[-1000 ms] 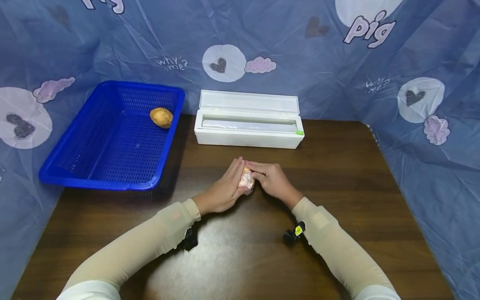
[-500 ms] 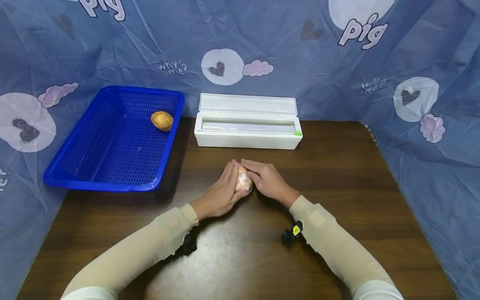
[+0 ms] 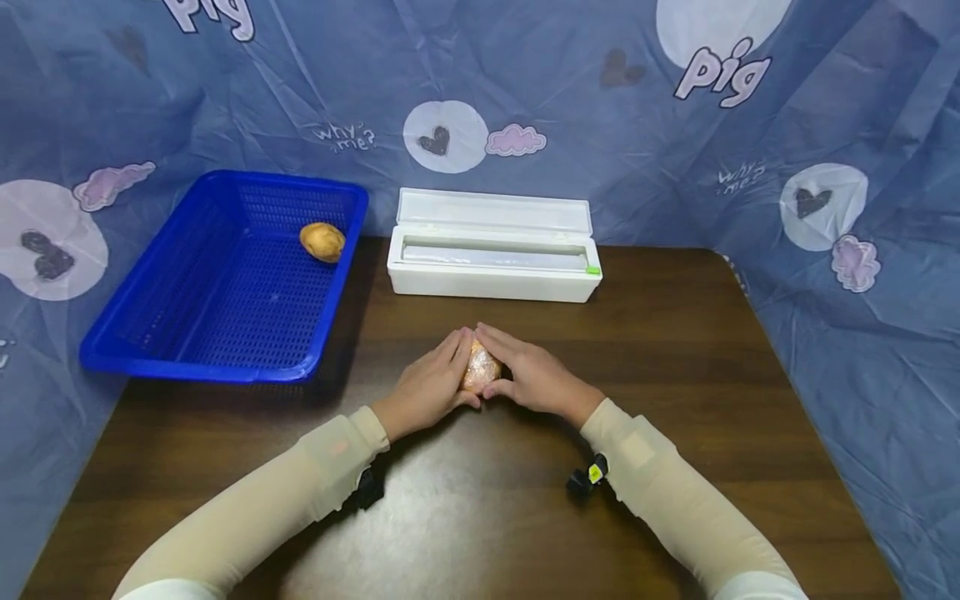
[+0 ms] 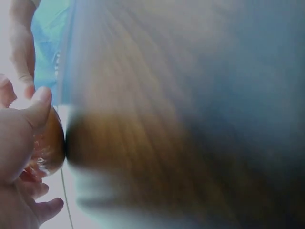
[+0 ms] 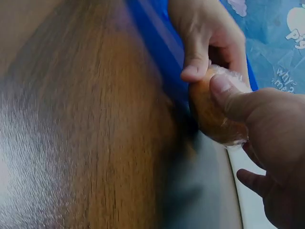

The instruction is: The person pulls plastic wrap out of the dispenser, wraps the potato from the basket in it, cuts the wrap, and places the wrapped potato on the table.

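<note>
A potato [image 3: 481, 367] wrapped in crinkled, shiny cling film sits between my two hands at the middle of the table. My left hand [image 3: 429, 382] holds it from the left, fingers along its far side and thumb at the near side. From the right, my right hand [image 3: 538, 375] grips it the same way, and the fingertips of both hands meet beyond it. In the right wrist view both thumbs press on the film over the potato [image 5: 212, 112]. The left wrist view shows the potato [image 4: 50, 143] partly hidden behind a thumb.
A blue plastic basket [image 3: 202, 369] stands at the back left, with one bare potato [image 3: 322, 242] at its right side. Behind my hands lies a white cling film box [image 3: 491, 283], lid raised, a roll inside. A printed blue cloth [image 3: 600, 167] hangs behind the brown table [image 3: 675, 333].
My hands have shifted slightly left and nearer with the wrapped potato. The right thumb has moved from its upper side to its near side, close to the left thumb.
</note>
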### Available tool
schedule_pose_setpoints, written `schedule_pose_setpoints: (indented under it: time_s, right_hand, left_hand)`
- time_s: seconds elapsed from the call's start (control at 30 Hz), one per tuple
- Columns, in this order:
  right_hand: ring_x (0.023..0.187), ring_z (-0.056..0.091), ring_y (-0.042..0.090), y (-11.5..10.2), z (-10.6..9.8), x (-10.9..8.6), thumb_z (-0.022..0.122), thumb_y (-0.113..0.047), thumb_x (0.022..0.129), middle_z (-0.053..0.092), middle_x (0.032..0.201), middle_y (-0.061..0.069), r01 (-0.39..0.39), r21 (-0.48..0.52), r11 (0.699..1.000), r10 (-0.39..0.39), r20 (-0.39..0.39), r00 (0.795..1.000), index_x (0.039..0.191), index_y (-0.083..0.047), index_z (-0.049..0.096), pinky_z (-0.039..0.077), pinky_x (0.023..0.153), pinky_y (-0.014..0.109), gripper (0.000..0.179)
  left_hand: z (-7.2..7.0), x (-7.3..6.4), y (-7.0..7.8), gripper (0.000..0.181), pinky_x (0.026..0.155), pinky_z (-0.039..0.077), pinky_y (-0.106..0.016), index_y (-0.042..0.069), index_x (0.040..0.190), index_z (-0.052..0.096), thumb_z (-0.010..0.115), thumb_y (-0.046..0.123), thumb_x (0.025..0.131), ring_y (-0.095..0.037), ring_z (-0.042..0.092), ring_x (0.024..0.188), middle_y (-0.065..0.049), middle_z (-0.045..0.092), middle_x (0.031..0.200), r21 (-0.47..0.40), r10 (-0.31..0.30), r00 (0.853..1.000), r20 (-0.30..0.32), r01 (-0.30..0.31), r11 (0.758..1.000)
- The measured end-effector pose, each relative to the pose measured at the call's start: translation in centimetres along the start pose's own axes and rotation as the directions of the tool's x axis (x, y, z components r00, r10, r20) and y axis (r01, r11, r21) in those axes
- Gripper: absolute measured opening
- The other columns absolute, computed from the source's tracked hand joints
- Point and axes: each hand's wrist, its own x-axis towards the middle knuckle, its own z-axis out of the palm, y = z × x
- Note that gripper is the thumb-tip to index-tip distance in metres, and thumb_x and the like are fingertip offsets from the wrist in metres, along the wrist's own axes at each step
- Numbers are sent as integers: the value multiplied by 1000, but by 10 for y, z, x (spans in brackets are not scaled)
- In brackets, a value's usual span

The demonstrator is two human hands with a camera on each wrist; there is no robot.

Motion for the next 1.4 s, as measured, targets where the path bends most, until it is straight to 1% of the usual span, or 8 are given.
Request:
schedule_pose_setpoints:
  time_s: [0.33, 0.43, 0.67, 0.9, 1.0, 1.1, 1.27, 1.4]
  right_hand:
    - [134, 50, 30, 8, 9, -2, 85, -36, 77, 33, 161, 12, 65, -141, 988, -72, -47, 996, 157, -6, 33, 48, 102, 41, 100]
    - [135, 50, 28, 8, 7, -1, 85, -36, 76, 35, 160, 11, 64, -128, 990, -71, -50, 996, 157, -7, 34, 48, 102, 40, 99]
    - [137, 48, 23, 13, -3, 4, 88, -31, 73, 42, 156, 7, 76, 9, 997, -75, -43, 996, 153, -11, 43, 46, 105, 36, 94]
    - [123, 60, 21, 20, -11, 7, 91, -28, 65, 56, 144, 6, 140, 20, 990, -138, -89, 986, 144, -13, 57, 53, 94, 33, 87]
    - [124, 59, 21, 20, -16, 8, 89, -26, 67, 56, 143, 6, 153, 47, 987, -149, -81, 986, 142, -13, 58, 53, 95, 34, 83]
    - [129, 56, 22, 18, -18, 8, 88, -25, 72, 52, 147, 6, 132, 52, 990, -130, -41, 991, 145, -13, 55, 50, 99, 35, 81]
    - [142, 42, 26, 8, -14, 7, 88, -26, 78, 36, 160, 10, 22, 63, 998, -25, 53, 998, 155, -14, 41, 41, 110, 41, 90]
    - [145, 36, 30, 4, -1, 8, 87, -38, 77, 31, 160, 16, -42, 59, 997, 39, 52, 998, 157, -12, 35, 38, 112, 45, 99]
  left_hand:
    - [-3, 0, -5, 106, 86, 57, -44, -10, 146, 44, 83, 55, 72, -38, 63, 116, -28, 53, 141, 98, 72, 992, -104, -61, 993]
    - [-5, 0, -6, 107, 87, 56, -44, -9, 145, 45, 84, 56, 70, -37, 62, 118, -27, 55, 139, 109, 74, 991, -110, -62, 992]
    - [-7, 1, -5, 108, 89, 55, -46, -10, 143, 47, 84, 58, 68, -37, 61, 120, -27, 55, 140, 114, 68, 993, -97, -57, 992]
    - [-5, 2, -5, 107, 88, 55, -47, -8, 142, 49, 85, 58, 67, -36, 62, 119, -25, 55, 140, 118, 70, 993, -93, -59, 991]
    - [-6, 2, -5, 106, 89, 54, -47, -7, 143, 48, 85, 57, 68, -37, 62, 117, -25, 55, 141, 117, 64, 995, -80, -54, 992]
    - [-7, 2, -4, 107, 90, 54, -47, -6, 144, 47, 85, 58, 67, -37, 62, 117, -24, 54, 142, 118, 45, 997, -69, -37, 992]
    - [-11, 2, -3, 108, 90, 54, -48, -4, 144, 48, 85, 60, 66, -35, 61, 118, -20, 56, 141, 120, 3, 997, -73, 6, 993]
    - [-10, 0, -2, 108, 87, 55, -48, -2, 145, 48, 85, 61, 65, -33, 61, 118, -18, 57, 140, 120, -23, 996, -87, 34, 992]
